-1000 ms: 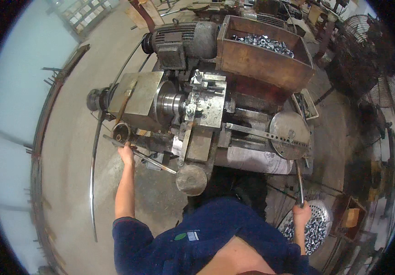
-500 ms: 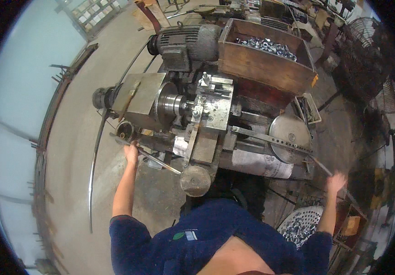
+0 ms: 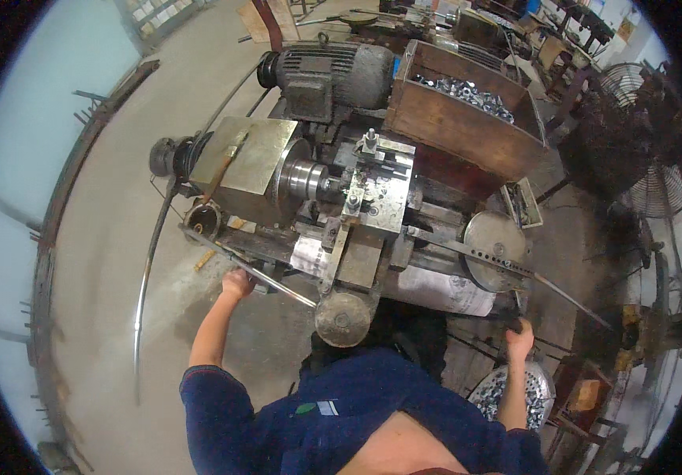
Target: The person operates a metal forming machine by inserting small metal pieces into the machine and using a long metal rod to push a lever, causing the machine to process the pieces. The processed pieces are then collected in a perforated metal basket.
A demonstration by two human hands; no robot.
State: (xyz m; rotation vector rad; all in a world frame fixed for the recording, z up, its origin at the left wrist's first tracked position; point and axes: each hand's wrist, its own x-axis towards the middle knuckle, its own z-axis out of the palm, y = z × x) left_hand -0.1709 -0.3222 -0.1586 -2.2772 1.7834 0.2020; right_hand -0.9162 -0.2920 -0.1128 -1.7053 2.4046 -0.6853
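Note:
My left hand [image 3: 238, 283] is closed low beside the lathe bed, just below a long metal lever [image 3: 274, 285] that runs to the round disc [image 3: 342, 319] at the front. What its fingers hold, if anything, is hidden. My right hand [image 3: 520, 336] is curled at the right end of the bed, against a dark part I cannot make out. It is apart from the perforated lever bar [image 3: 487, 257], which crosses the larger round plate [image 3: 496, 247] and ends in a rod. Between my hands is the lathe's tool slide [image 3: 384, 194], facing the shiny chuck [image 3: 307, 180].
Behind the lathe are a grimy electric motor [image 3: 329, 75] and a wooden box [image 3: 460, 123] of small metal parts. A perforated basin [image 3: 545, 388] of similar parts lies below my right forearm. A fan [image 3: 654, 190] stands at right; a long bar [image 3: 141, 293] hangs at left.
My right hand has let go of the perforated bar's rod and moved left to the bed's end. My left hand has come off its lever and dropped slightly lower. The view has shifted slightly.

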